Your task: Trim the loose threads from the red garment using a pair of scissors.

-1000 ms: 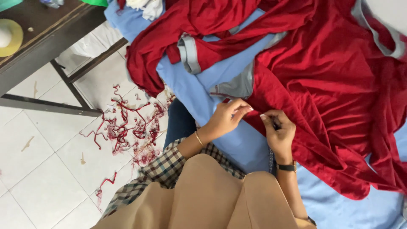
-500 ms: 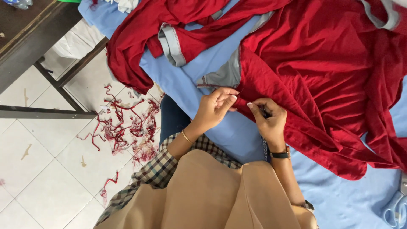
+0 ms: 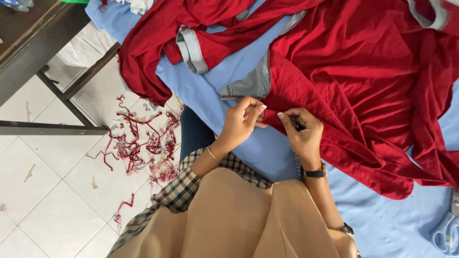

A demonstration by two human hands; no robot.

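both hands meet at the near edge of the red garment [image 3: 354,91], which lies spread over a light blue cloth [image 3: 267,148] across the middle and right of the scene. the left hand [image 3: 244,122] pinches a fold of the red fabric between its fingertips; the right hand [image 3: 301,131], just beside it, is closed around a small dark tool whose kind cannot be told, pressed to the same edge. red thread scraps [image 3: 138,143] litter the tiled floor [image 3: 43,191] at left, near a dark tabletop [image 3: 28,43]. scissors [image 3: 447,229] lie at the near right.
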